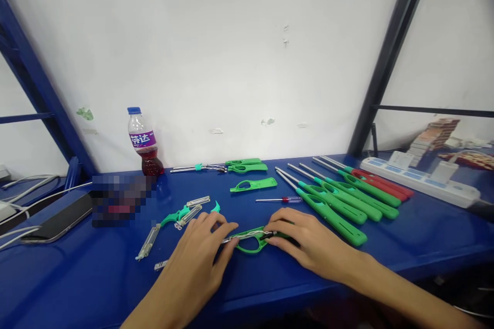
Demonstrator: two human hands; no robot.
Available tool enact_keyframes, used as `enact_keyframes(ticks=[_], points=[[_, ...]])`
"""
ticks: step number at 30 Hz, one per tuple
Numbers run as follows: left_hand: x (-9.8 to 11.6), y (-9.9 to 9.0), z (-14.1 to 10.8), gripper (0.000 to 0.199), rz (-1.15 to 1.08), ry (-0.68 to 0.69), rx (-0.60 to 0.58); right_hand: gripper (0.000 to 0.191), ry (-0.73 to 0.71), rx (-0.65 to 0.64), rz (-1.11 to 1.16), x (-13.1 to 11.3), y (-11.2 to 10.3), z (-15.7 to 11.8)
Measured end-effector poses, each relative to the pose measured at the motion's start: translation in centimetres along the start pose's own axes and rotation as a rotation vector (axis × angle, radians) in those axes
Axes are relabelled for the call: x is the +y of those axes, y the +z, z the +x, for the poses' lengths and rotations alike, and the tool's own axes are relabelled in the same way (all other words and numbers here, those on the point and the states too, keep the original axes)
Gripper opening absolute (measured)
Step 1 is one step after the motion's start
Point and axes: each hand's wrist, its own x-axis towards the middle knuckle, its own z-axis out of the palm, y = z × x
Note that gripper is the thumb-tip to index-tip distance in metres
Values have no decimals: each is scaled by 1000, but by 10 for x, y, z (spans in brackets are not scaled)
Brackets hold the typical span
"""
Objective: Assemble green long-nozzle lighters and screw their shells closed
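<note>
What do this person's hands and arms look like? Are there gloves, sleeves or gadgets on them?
They're ordinary human hands, with slender fingers. The left hand and right hand wear no gloves, and no rings show. The left forearm and right forearm are bare as far as the view goes: no sleeve, watch or cable shows.
</note>
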Motion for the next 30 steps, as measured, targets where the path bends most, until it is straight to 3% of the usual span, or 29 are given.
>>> enact_keyframes(ticks=[4, 8, 15, 23, 30], points=[[8, 5, 11, 21, -105, -106, -116, 24, -20, 44, -23, 1, -1, -1], [9, 6, 13, 19, -150, -120, -126, 24, -70, 85, -34, 3, 1, -2], [7, 9, 12, 21, -171, -114, -86, 21, -103, 138, -50, 2, 1, -4], [7, 11, 11, 22, -174, -77, -40, 21, -106, 111, -26, 1, -1, -4], [-3, 7, -2, 29, -143, -63, 90, 22, -79, 80, 3, 4, -1, -5]])
